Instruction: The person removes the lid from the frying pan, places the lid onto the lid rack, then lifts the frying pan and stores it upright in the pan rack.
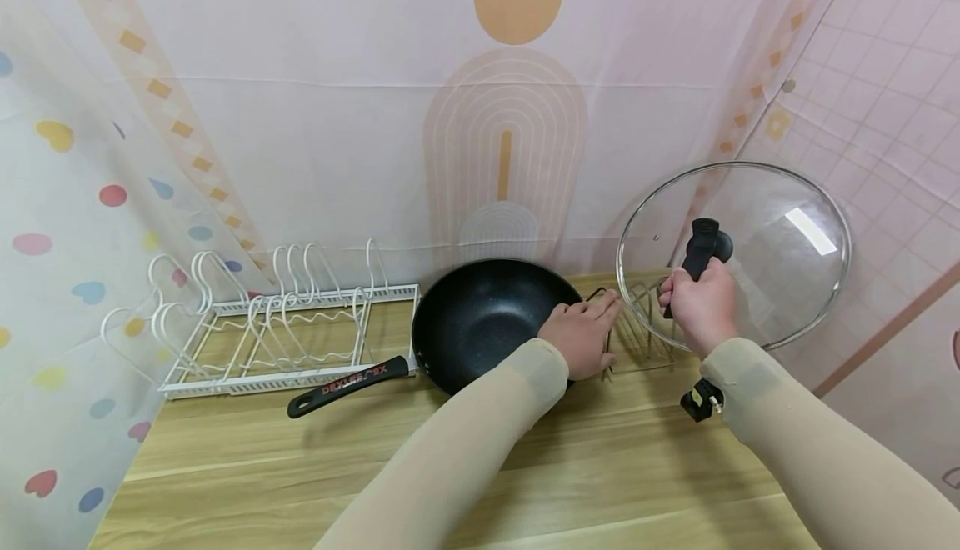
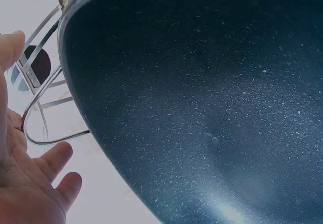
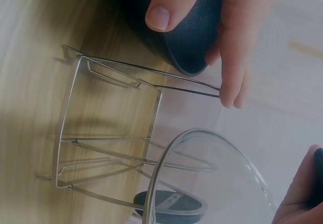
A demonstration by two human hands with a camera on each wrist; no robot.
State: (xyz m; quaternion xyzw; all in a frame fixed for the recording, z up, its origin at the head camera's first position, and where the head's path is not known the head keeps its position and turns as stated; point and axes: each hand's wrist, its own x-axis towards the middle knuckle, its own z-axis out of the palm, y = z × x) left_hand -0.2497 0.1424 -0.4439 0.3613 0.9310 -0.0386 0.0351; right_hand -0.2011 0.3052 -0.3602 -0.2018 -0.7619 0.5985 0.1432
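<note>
My left hand (image 1: 581,335) (image 2: 28,178) (image 3: 236,47) is spread beside the right rim of the black wok (image 1: 480,325) (image 2: 202,108). Its fingertips touch the top of a tall wire loop on the metal rack (image 1: 647,367) (image 3: 65,118), as the right wrist view shows. My right hand (image 1: 705,304) (image 3: 303,201) grips the black handle (image 1: 703,243) of a large clear glass lid (image 1: 795,200) (image 3: 227,178). The lid is tilted up, its lower edge at the rack. How its rim meets the wires is unclear. Part of the wok is hidden behind my left forearm.
A white wire rack (image 1: 277,379) stands at the left of the wooden table (image 1: 300,483), with the wok's long handle (image 1: 348,386) over its front edge. A dark oval part (image 3: 171,206) lies low behind the lid. Patterned curtains (image 1: 337,117) hang behind.
</note>
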